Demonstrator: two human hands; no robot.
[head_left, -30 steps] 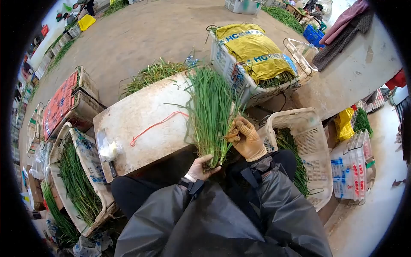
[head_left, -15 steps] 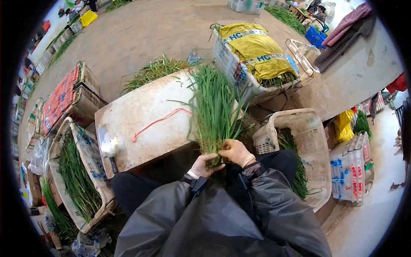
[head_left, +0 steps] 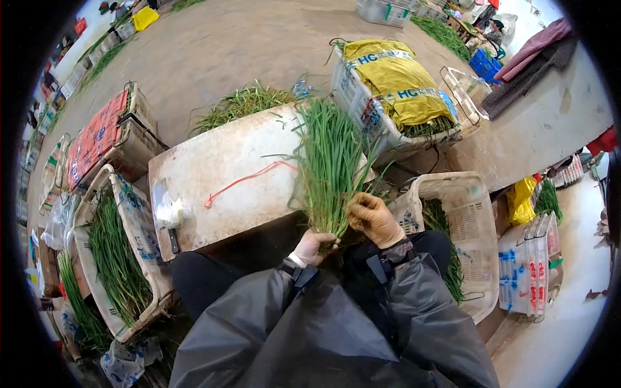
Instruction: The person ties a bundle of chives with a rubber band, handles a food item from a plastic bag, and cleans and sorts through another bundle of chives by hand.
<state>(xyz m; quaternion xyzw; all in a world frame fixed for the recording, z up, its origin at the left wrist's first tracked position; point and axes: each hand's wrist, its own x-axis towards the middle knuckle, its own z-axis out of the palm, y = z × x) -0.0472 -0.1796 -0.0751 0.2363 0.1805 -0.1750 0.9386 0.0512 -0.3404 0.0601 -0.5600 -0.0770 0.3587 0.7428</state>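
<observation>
A bunch of garlic chives (head_left: pixel 331 152) leans on the board's right end, leaves pointing away from me, root ends near my lap. My left hand (head_left: pixel 312 247), in a pale glove, is closed around the lower stems. Just right of the stems is my right hand (head_left: pixel 374 220), its glove soiled brown at the fingers. Those fingers are curled together, apart from the root ends; whether they pinch anything is hidden. On the pale board (head_left: pixel 233 155) lie a red tie (head_left: pixel 249 182), a white clump (head_left: pixel 171 212) and a knife with a dark handle (head_left: pixel 173 240).
White crates of greens stand left (head_left: pixel 152 258) and right (head_left: pixel 475 194) of my knees. Behind the board are loose greens (head_left: pixel 242 107) and a crate under a yellow sack (head_left: pixel 398 77). A red-covered crate (head_left: pixel 100 139) stands farther left. People sit in the background.
My right hand has drawn away from the stem bases, moving up and right, and its fingers have curled. The left hand keeps its hold on the bunch. The view has shifted slightly.
</observation>
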